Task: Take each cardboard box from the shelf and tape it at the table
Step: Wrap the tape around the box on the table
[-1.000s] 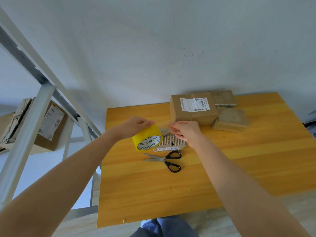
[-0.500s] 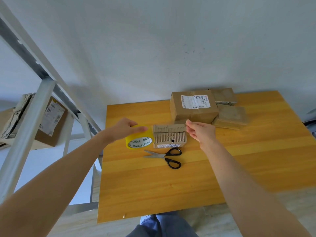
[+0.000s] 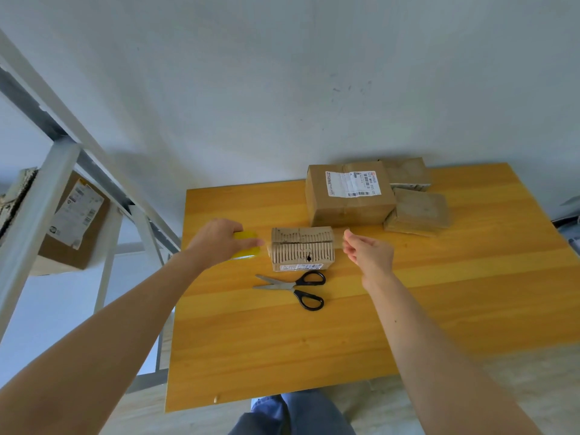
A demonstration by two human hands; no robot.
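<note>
While beside the tape roll [image 3: 247, 245], ribbed box [image 3: 302, 249]; scissors [image 3: 294, 287] close, labelled box [image 3: 346, 202] behind.

tape roll [image 3: 245, 248] yellow; ridged box [image 3: 302, 248] brown; scissors [image 3: 309, 288] black-handled; table [image 3: 439, 309] orange wood-grain

Scissors [image 3: 293, 287] lie before the small box [image 3: 302, 248], tape roll [image 3: 246, 246] left.

I read this as a small parcel-packing corner, home or plain office, can't tell which. Cues: bare white wall [image 3: 282, 89], orange wood counter [image 3: 439, 309] pushed against it, grey metal shelf rack [image 3: 40, 211] at left holding a labelled carton [image 3: 75, 221]. On the counter: a shipping-labelled cardboard box [image 3: 348, 196] beside smaller parcels [image 3: 420, 211], yellow tape roll [image 3: 246, 244], black-handled scissors [image 3: 295, 287]. Pale plank floor [image 3: 533, 378] below.
</note>
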